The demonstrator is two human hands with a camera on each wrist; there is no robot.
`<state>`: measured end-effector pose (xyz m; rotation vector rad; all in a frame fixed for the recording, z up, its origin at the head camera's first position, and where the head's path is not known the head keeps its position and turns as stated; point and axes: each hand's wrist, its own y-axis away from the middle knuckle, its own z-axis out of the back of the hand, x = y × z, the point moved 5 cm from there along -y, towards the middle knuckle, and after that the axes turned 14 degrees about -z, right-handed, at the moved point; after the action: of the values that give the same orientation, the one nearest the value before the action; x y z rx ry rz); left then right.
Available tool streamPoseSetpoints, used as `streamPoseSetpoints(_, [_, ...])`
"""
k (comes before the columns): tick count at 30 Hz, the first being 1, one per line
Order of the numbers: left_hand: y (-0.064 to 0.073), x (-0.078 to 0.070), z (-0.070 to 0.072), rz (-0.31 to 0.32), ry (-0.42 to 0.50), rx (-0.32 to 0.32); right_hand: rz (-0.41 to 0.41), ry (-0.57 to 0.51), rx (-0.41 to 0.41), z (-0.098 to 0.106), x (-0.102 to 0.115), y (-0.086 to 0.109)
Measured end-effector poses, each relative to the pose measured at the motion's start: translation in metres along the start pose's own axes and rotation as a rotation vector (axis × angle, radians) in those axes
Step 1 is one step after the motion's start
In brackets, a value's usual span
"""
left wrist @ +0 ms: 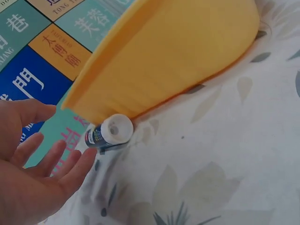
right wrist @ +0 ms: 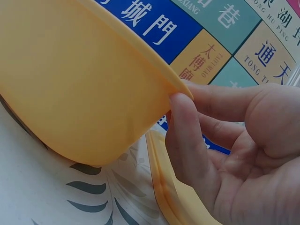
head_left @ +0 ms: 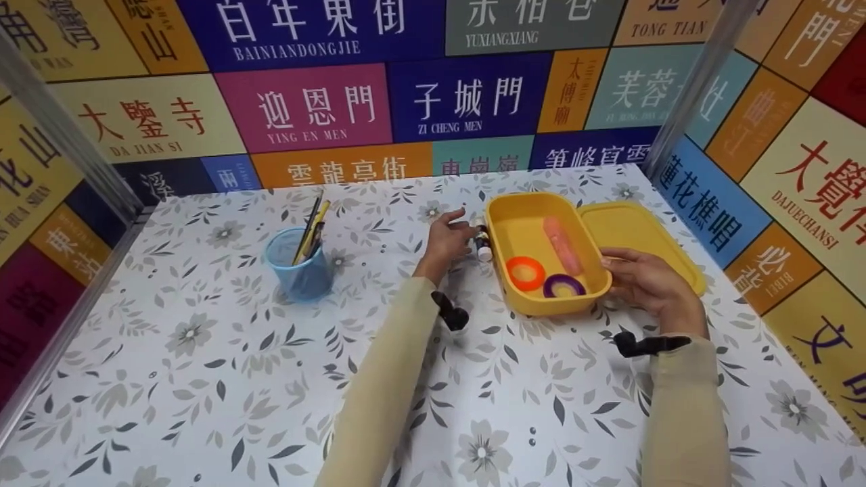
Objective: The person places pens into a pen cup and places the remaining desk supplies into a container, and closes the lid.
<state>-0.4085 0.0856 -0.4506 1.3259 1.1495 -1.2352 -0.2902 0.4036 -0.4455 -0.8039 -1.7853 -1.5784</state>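
Observation:
A yellow plastic box [head_left: 551, 306] stands on the table to the right of centre. Inside it lie a long pink object [head_left: 562, 245], an orange ring [head_left: 512, 273] and a purple ring [head_left: 549, 280], which look like tape rolls. My right hand [head_left: 646, 281] pinches the box's rim at the near right corner, thumb outside, as the right wrist view shows. A glue stick [left wrist: 118, 129] with a white end and a dark label lies against the box's left wall. Beside it my left hand [head_left: 448, 242] holds nothing, its fingers spread and loosely bent, fingertips close to the glue stick.
The box's flat yellow lid [head_left: 639, 230] lies on the table just right of the box. A light blue mesh cup [head_left: 302, 274] with pens and pencils [head_left: 311, 230] stands to the left. Panels printed with signs [head_left: 304, 108] wall the table's back and sides.

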Motion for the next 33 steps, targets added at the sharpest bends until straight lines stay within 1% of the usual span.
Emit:
streamPoseSetpoints(2, [0.0, 0.004, 0.0, 0.017, 0.001, 0.007, -0.008, 0.007, -0.006, 0.0, 0.001, 0.0])
streamPoseSetpoints(6, [0.001, 0.009, -0.001, 0.025, 0.015, 0.015, -0.017, 0.017, -0.018, 0.0, 0.003, 0.0])
streamPoseSetpoints(11, [0.002, 0.017, -0.004, 0.065, 0.013, 0.002, -0.027, 0.014, -0.02, 0.0, 0.002, 0.0])
streamPoseSetpoints(13, [0.002, 0.019, -0.006, 0.07, 0.013, -0.008, -0.028, 0.008, -0.023, 0.0, 0.001, 0.0])
streamPoseSetpoints(15, [0.003, 0.02, -0.009, 0.051, 0.013, -0.01, -0.028, 0.001, -0.026, 0.001, 0.001, 0.001])
streamPoseSetpoints(21, [0.006, 0.02, -0.016, -0.056, -0.029, 0.023, -0.025, -0.005, -0.023, 0.003, 0.001, 0.001])
streamPoseSetpoints(25, [0.008, 0.02, -0.019, -0.071, -0.072, 0.018, -0.034, -0.007, -0.027, 0.004, 0.0, 0.001])
streamPoseSetpoints(27, [0.008, 0.021, -0.02, -0.063, -0.103, 0.008, -0.04, 0.002, -0.029, 0.004, 0.0, 0.001])
streamPoseSetpoints(30, [0.009, 0.021, -0.021, -0.033, -0.15, -0.012, -0.041, 0.003, -0.029, 0.004, -0.001, 0.001])
streamPoseSetpoints(33, [0.01, 0.019, -0.02, 0.013, -0.185, -0.032, -0.041, 0.001, -0.028, 0.003, 0.0, 0.001])
